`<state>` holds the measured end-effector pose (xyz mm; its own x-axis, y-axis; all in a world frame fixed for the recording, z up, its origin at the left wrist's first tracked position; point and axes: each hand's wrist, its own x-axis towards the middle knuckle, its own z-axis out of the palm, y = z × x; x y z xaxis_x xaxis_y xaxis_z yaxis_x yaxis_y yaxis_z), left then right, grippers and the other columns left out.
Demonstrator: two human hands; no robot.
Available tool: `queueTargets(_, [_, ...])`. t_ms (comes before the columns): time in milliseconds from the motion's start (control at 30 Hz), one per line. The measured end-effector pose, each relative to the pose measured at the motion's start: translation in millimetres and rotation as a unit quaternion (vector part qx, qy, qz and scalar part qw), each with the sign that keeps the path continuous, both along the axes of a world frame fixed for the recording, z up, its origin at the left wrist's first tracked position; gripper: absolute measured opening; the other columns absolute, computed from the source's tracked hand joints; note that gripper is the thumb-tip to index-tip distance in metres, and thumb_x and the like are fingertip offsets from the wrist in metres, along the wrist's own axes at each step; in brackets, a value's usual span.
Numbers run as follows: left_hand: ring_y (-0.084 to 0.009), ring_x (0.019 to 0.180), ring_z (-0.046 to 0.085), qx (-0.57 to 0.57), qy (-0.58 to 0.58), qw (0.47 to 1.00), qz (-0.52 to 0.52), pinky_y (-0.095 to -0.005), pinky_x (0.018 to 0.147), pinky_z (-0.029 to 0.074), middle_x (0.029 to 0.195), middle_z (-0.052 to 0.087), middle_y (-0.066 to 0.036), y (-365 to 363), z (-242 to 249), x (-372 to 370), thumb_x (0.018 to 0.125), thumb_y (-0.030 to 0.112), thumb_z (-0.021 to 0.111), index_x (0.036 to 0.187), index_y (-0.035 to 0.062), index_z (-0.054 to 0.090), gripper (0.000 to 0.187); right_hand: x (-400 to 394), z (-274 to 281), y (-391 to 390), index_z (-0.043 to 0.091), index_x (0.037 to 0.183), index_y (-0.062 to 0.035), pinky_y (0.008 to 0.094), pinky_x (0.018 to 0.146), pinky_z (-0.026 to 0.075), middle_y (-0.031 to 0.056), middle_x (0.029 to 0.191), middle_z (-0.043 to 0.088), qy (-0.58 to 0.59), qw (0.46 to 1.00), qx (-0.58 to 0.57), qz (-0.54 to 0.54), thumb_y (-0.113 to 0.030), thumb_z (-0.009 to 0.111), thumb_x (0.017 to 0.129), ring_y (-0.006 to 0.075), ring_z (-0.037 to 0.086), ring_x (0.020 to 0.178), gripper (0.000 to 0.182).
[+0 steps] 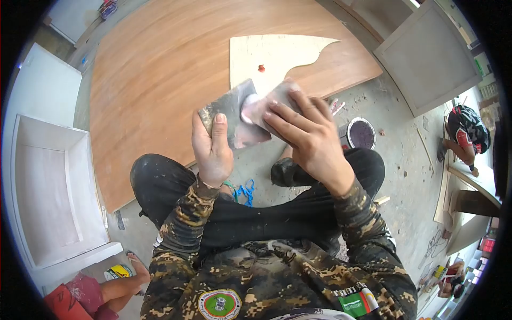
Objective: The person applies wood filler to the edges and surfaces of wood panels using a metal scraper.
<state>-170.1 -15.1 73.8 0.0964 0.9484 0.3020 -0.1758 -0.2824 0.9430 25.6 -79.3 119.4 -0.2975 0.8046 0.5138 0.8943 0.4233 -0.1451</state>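
Note:
My left hand (pixel 213 144) grips a flat grey metal plate (pixel 226 112) by its left edge, the thumb lying on its upper face. Pale putty (pixel 248 108) lies on the plate's right part. In my right hand (pixel 309 130) is a flat metal scraper (pixel 274 98), its fingers pressed along the top and its edge meeting the putty. Beyond both hands, a light plywood piece (pixel 256 50) with a curved side and a small red blob (pixel 261 68) lies on the large brown wooden sheet (pixel 154 69).
A bucket (pixel 361 133) stands on the floor right of the sheet. Blue string (pixel 245 192) lies between my legs. White cabinet frames (pixel 48 181) are at left, a grey panel (pixel 429 58) at upper right. Other people (pixel 469 130) are at the right and lower left edges.

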Motion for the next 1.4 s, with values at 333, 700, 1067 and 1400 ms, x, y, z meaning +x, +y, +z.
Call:
queueTargets(333, [-0.0099,0.09,0.056,-0.076,-0.039,0.994,-0.074,-0.0272,0.078,0.049,0.103,0.059,-0.006,-7,22,4,0.103,0.013,0.044,0.114,-0.0012,0.049,0.019,-9,-6,4,0.065,0.123,-0.0123,0.0497,0.101,0.04,0.0093,0.129,0.062,0.133,0.989,0.038,0.045,0.007,0.062,0.063,0.0411,0.053,0.122,0.063])
queueTargets(700, [-0.0163,0.105,0.057,-0.07,-0.199,0.978,-0.003,-0.0319,0.089,0.047,0.114,0.058,-0.007,13,4,-4,0.102,0.015,0.045,0.12,0.0034,0.05,0.022,11,-42,-1,0.055,0.129,0.0036,0.0342,0.082,0.058,0.0119,0.114,0.066,0.642,0.75,-0.153,-0.037,-0.007,0.05,0.1,0.0176,0.067,0.097,0.031])
queueTargets(1067, [-0.0142,0.086,0.055,0.079,0.068,0.993,0.049,-0.0281,0.075,0.045,0.097,0.058,-0.01,-12,3,8,0.103,0.018,0.043,0.116,-0.0026,0.044,0.024,-47,-42,7,0.055,0.117,0.0037,0.0324,0.043,0.058,0.0124,0.097,0.067,0.85,0.499,-0.169,-0.025,-0.013,0.049,0.1,0.0185,0.068,0.067,0.025])
queueTargets(1400, [-0.0169,0.093,0.06,-0.129,-0.167,0.971,-0.113,-0.0333,0.079,0.052,0.113,0.058,-0.009,-8,6,12,0.103,0.018,0.045,0.125,0.0024,0.046,0.027,-23,-4,21,0.052,0.121,-0.0006,0.036,0.06,0.061,0.0106,0.109,0.064,0.825,0.562,0.037,0.043,-0.021,0.048,0.102,0.0211,0.069,0.086,0.028])
